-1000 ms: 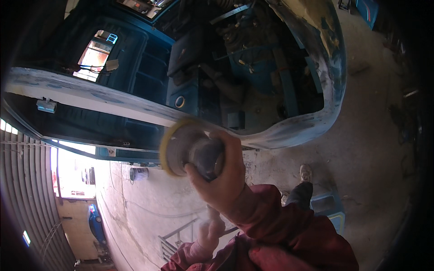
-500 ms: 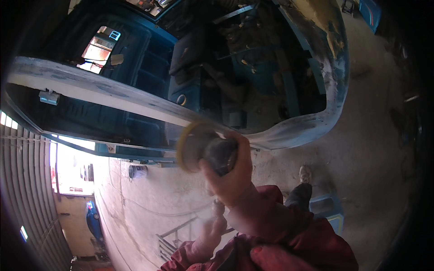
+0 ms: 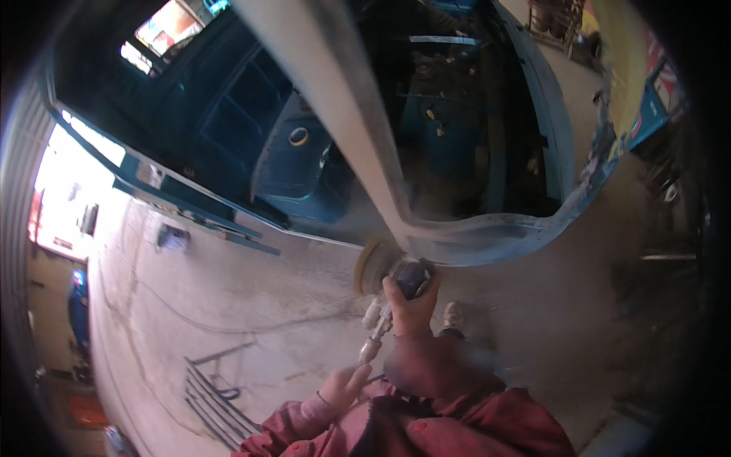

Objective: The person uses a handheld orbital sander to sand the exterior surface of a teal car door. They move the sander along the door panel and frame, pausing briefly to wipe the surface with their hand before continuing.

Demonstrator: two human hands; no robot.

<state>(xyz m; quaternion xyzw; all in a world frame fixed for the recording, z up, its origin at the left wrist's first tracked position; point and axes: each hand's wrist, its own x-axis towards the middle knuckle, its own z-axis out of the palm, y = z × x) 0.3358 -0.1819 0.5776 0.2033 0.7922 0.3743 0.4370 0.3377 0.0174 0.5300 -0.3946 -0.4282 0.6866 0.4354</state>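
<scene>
My right hand [image 3: 415, 308] is wrapped around the dark top of an air sander [image 3: 412, 277] with a round, yellowish-edged pad. The pad stands on edge at the lower end of a grey-primed pillar [image 3: 346, 99] of a blue vehicle body [image 3: 487, 242]; whether it touches the metal I cannot tell. From the sander, an air fitting [image 3: 371, 348] runs down toward my body. My left hand [image 3: 343, 390] is closed around the line just below that fitting. Both forearms are in dusty red sleeves.
A tape roll [image 3: 298, 136] lies inside the cab. On the floor are a metal rack [image 3: 221, 404] at lower left, a thin hose [image 3: 228, 330] and a bucket [image 3: 173, 238]. My shoe [image 3: 454, 314] shows near the sander. A bright doorway [image 3: 72, 186] is at far left.
The view has shifted, and the pillar now stands steeper in it. The sander and my right hand are at the pillar's lower end, farther from the camera. My left hand shows more clearly on the line.
</scene>
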